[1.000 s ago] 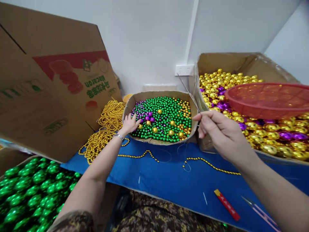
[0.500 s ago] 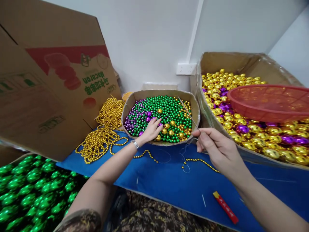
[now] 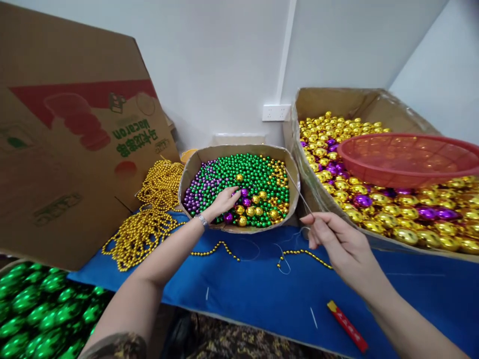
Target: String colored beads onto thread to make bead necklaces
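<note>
My left hand (image 3: 223,200) reaches into a shallow cardboard tray (image 3: 194,162) filled with small green, purple and gold beads; its fingers curl down onto the beads near a purple one (image 3: 244,192). My right hand (image 3: 339,244) pinches a long thin needle (image 3: 297,189) that points up and left over the tray's right edge. A thread with strung gold beads (image 3: 305,254) trails from that hand across the blue table cover (image 3: 262,284).
A heap of gold bead strands (image 3: 149,219) lies left of the tray. A big box of large gold and purple balls (image 3: 392,199) holds a red basket (image 3: 407,157) at right. Green balls (image 3: 41,309) fill a box at lower left. A red strip (image 3: 347,319) lies near the front edge.
My left hand moved from the tray's left rim to its middle among the beads. My right hand came down and toward me with the needle, which now tilts lower.
</note>
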A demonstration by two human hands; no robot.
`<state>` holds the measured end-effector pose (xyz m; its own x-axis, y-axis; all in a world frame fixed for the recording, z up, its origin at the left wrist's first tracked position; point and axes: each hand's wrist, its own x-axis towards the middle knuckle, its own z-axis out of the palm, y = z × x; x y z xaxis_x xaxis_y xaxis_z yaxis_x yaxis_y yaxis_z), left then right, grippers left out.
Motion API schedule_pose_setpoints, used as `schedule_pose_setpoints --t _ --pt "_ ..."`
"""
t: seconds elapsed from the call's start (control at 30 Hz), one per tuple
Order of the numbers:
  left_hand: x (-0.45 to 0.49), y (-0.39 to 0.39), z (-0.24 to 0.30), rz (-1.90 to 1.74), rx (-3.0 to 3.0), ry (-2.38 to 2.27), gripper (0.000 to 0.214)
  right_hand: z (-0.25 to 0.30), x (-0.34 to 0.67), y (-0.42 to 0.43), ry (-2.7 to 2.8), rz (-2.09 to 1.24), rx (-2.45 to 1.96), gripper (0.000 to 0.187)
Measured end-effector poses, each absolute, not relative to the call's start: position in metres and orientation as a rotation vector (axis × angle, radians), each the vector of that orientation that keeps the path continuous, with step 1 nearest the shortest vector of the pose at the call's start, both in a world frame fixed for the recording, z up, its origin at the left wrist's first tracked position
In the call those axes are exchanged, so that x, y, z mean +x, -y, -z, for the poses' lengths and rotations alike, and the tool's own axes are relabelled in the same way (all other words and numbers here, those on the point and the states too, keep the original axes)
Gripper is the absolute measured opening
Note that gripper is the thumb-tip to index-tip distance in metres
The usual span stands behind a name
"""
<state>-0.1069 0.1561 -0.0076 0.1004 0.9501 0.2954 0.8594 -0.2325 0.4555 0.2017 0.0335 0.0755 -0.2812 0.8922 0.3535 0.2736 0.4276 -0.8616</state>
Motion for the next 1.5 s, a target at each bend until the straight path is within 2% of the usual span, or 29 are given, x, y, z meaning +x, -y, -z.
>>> schedule_pose_setpoints --t 0.4,0.6,0.73,0.87,1.1,1.23,1.33,1.5 --pt "-0.081 -0.229 -0.011 -0.857 2.146 -1.848 0.038 -0.078 0.205 -0.03 1.753 -0.846 -1.039 0.029" --pt "-0.057 -0.206 -0.008 -0.829 2.106 -1.61 0.035 -0.072 0.213 -0.029 1.726 -0.866 -1.06 0.029" --pt "-0.059 -0.18 -0.024 -1.004 1.914 -1.382 0.038 -0.069 0.213 -0.031 1.698 -0.879 -1.059 0.028" --pt "-0.067 -0.155 -0.038 -1.103 1.944 -1.421 0.034 -0.072 0.212 -0.032 1.666 -0.887 -1.035 0.027" --pt "-0.053 -0.12 -0.028 -0.623 2.395 -1.224 0.027 -0.077 0.218 -0.023 1.549 -0.911 -0.988 0.026" --pt "-0.042 -0.116 -0.016 -0.412 2.57 -1.042 0.034 -0.061 0.226 -0.012 1.548 -0.934 -1.044 0.025" --pt "-0.04 -0.119 -0.008 -0.28 2.624 -0.975 0.032 -0.048 0.231 -0.005 1.527 -0.94 -1.091 0.025" --pt "-0.049 -0.126 -0.005 -0.397 2.564 -1.152 0.029 -0.031 0.234 0.004 1.552 -0.894 -1.183 0.028"
